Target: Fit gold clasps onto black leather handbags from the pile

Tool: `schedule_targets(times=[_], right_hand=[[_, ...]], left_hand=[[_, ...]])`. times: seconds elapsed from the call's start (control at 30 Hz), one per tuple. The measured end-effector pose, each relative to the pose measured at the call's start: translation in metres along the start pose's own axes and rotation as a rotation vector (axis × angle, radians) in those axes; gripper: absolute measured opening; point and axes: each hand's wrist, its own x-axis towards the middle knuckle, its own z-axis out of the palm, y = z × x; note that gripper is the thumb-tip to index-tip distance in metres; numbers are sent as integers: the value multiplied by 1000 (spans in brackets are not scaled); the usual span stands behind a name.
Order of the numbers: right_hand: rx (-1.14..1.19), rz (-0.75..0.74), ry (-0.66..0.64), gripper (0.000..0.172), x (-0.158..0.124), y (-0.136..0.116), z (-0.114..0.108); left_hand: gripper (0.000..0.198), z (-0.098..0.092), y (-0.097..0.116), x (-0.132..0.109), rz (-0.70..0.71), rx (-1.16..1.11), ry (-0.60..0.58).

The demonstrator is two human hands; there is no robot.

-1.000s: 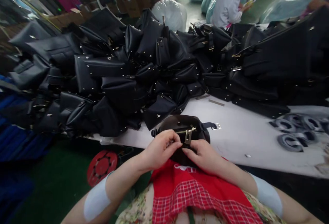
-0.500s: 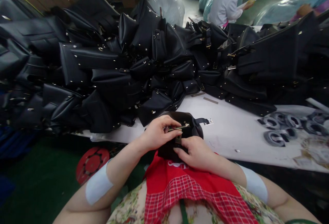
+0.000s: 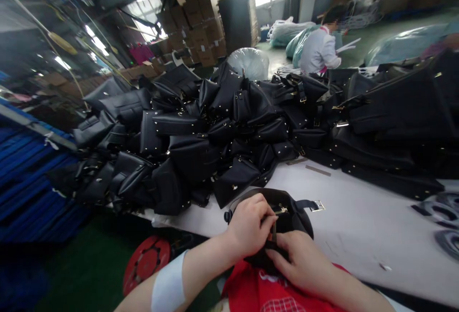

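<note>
A small black handbag (image 3: 292, 216) rests at the near edge of the white table (image 3: 358, 226), partly on my red apron (image 3: 272, 290). My left hand (image 3: 249, 226) is closed over its top, fingers pinching near the gold clasp (image 3: 280, 210). My right hand (image 3: 304, 262) grips the bag's front just below, fingers curled on the leather. A strap end with a metal buckle (image 3: 317, 205) sticks out to the right.
A big heap of black handbags (image 3: 201, 130) fills the table's far side. Dark strap coils (image 3: 439, 211) lie at the right. A red round stool (image 3: 147, 262) stands below left, blue crates (image 3: 25, 178) further left. A person in white (image 3: 319, 49) works at the back.
The view has tilted upward, showing more of the room. My left hand has closed further over the clasp, and the hanging gold plate is now mostly hidden between my hands.
</note>
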Motion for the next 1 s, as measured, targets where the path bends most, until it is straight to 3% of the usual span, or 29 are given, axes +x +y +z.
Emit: schedule_targets(times=[0.23,0.47,0.6,0.7,0.87,1.0], right_hand=[[-1,35,51,25,0,5,-3],[1,50,79,28,-2,11,-6],[65,24,82,24,-4,12,-8],[123,-23,43,26,-3,13,-11],[210,-20,-15,36,-1,19,-13],[287,-20,-74,38,1,24,-12]], left_hand=[[16,13,1,-5,91,245,-10],[15,5,-3,-10,40,-151,-74],[16,2,-15,-8,-123,-225,-25],[25,4,-23,-5,-207,-375,-132],[28,6,-22,-3,-214,-674,-250],[32,0,-19,0,-265,-741,-329]])
